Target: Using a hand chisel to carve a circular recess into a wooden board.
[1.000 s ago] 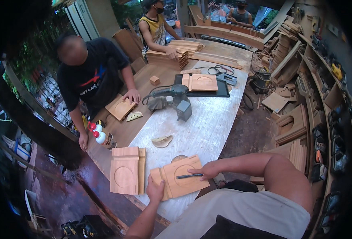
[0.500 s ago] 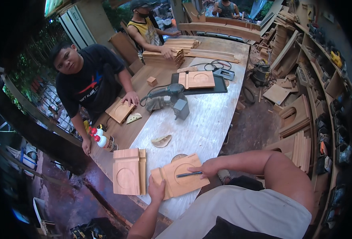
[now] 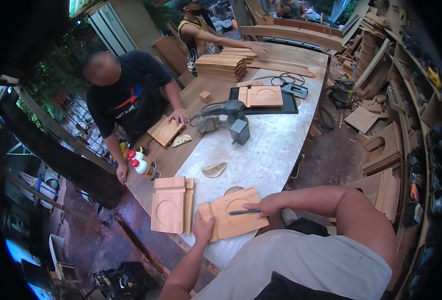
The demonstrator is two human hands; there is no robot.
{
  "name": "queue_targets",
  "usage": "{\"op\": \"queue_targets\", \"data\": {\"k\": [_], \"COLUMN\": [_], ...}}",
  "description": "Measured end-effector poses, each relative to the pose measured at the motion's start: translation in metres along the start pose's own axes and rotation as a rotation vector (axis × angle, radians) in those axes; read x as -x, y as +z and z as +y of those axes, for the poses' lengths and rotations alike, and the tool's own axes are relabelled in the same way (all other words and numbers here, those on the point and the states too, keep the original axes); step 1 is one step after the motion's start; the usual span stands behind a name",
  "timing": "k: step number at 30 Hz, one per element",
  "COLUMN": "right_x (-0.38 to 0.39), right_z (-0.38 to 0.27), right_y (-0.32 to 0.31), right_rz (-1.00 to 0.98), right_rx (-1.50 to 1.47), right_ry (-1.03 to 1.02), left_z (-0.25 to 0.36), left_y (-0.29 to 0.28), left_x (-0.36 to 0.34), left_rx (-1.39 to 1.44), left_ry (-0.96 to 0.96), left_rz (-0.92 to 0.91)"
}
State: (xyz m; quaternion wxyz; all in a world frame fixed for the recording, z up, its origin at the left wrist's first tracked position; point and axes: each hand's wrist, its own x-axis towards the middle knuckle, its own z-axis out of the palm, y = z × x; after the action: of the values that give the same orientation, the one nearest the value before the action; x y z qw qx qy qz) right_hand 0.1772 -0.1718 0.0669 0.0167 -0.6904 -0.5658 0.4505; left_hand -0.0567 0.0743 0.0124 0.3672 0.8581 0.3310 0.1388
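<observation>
My left hand (image 3: pixel 204 228) grips the left edge of a light wooden board (image 3: pixel 233 227) with a round recess and a groove. My right hand (image 3: pixel 264 207) is closed on a slim dark tool (image 3: pixel 240 212) like a pen or pencil, lying across that recess. Left of this board lie stacked boards (image 3: pixel 167 212) with similar cuts. A small pale curved piece (image 3: pixel 214 169) sits beyond them on the pale worktop.
Across the bench (image 3: pixel 188 172) are a sander (image 3: pixel 229 111), white bottles (image 3: pixel 143 165), a black tray (image 3: pixel 291 106) under a board, and stacked slats (image 3: pixel 221 67). Two co-workers (image 3: pixel 126 85) (image 3: pixel 196 37) stand opposite. Wood offcuts (image 3: pixel 358 120) and a vacuum (image 3: pixel 342 92) are at right.
The view has shifted slightly. The co-worker in yellow has moved a hand from the slat stack, now reaching toward the bench's far right. My hands still hold the board and tool.
</observation>
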Motion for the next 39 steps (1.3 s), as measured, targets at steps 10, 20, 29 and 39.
{"op": "queue_targets", "data": {"k": [10,20,29,39], "right_x": [0.001,0.01,0.012,0.006], "right_z": [-0.002,-0.011,-0.014,-0.007], "right_y": [0.0,-0.01,-0.01,-0.007], "right_rz": [0.006,-0.019,-0.026,-0.029], "right_rx": [0.022,0.0,-0.017,0.001], "right_ry": [-0.009,0.024,0.038,0.032], "left_z": [-0.005,-0.001,0.001,0.005], "left_y": [0.001,0.001,0.0,0.0], "left_x": [0.001,-0.001,0.0,0.0], "left_rx": [-0.035,-0.036,0.014,-0.018], "left_ry": [0.012,-0.002,-0.025,-0.014], "left_rz": [0.005,0.04,0.037,0.032]}}
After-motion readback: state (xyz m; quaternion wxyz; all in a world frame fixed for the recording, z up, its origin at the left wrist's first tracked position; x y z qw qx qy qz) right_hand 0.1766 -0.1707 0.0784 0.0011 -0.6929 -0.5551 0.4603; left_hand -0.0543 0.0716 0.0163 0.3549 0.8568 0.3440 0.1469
